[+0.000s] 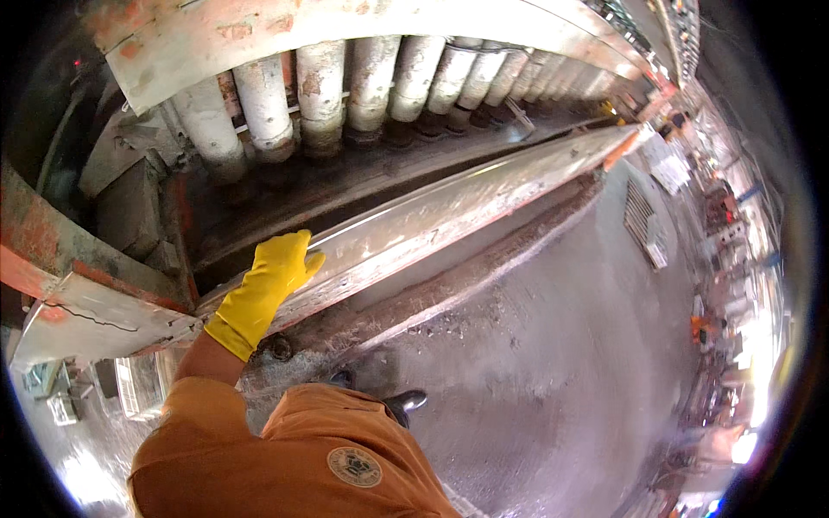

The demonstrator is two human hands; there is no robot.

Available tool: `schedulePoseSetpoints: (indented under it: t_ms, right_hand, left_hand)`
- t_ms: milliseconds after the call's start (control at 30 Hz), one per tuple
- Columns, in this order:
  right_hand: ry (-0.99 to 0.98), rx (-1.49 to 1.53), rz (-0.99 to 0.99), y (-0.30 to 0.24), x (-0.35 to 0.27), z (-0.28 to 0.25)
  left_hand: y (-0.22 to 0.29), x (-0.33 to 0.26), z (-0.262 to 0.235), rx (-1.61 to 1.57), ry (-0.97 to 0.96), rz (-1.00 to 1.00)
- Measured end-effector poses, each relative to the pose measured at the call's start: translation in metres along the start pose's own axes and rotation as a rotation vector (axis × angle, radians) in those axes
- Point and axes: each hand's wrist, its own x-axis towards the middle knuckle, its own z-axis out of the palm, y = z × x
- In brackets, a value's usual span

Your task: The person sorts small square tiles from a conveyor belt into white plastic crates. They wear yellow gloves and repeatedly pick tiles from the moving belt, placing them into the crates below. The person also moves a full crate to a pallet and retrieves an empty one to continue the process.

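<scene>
My left hand, in a yellow rubber glove, reaches forward to a long metal beam. The glove is closed over the beam's upper edge near its left end, with the thumb on the near side. Some of the fingertips are hidden behind that edge. The beam has a shiny, wet-looking top and worn, rust-stained sides, and it slants away to the far right. My right hand is out of sight.
Beyond the beam, a row of thick, pale, dirty cylinders stands under a white-and-orange frame. A dark trough runs between. A low ledge borders the wet grey floor. A slotted grate lies at right.
</scene>
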Motion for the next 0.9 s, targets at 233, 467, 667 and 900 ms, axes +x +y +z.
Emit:
schedulePoseSetpoints:
  t_ms: [233, 467, 667, 900]
  right_hand:
    - [-0.108, -0.234, -0.148, -0.112, 0.179, -0.126]
    - [0.112, 0.296, -0.952, -0.457, 0.312, -0.261]
    - [0.171, 0.210, -1.540, -0.733, 0.197, -0.248]
    - [0.378, -0.651, -1.821, -0.804, 0.265, -0.210]
  left_hand:
    - [0.013, 0.004, -0.018, -0.211, 0.007, -0.193]
    - [-0.001, 0.021, 0.003, -0.150, 0.243, -0.628]
    - [0.009, 0.027, 0.021, -0.031, 0.436, -0.768]
    - [0.036, 0.025, 0.043, 0.021, 0.532, -0.862]
